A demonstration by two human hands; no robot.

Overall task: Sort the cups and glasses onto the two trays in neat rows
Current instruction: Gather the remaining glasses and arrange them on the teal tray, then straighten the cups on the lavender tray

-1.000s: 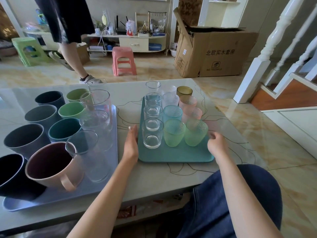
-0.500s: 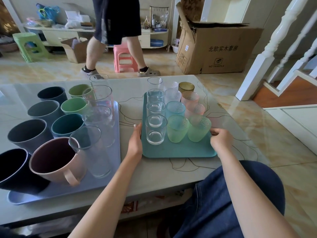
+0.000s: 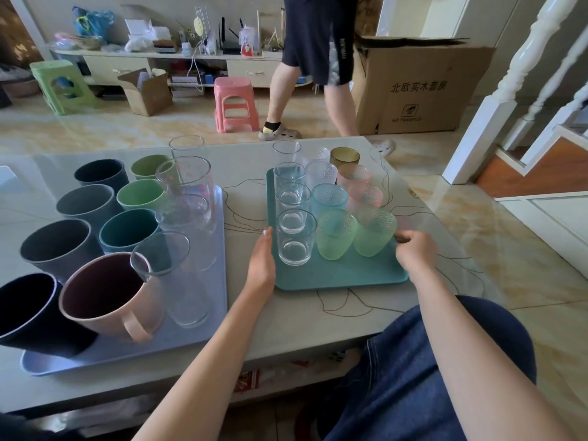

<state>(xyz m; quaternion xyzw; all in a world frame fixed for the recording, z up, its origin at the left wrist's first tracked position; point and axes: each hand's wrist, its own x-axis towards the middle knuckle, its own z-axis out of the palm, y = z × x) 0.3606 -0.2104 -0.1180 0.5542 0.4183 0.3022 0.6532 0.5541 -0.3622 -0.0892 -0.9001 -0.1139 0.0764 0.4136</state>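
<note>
Left hand [image 3: 262, 262] lay flat, fingers straight, against the teal tray's [image 3: 337, 275] left edge; right hand [image 3: 415, 254] curled, gripping its right rim.

Both forearms reach forward, bare. Left hand [image 3: 261, 261] lies flat, fingers straight and together, thumb side up, pressed along the teal tray [image 3: 337, 275]'s left edge. Right hand [image 3: 415, 252] has fingers curled, gripping the tray's right edge, knuckles up.
</note>
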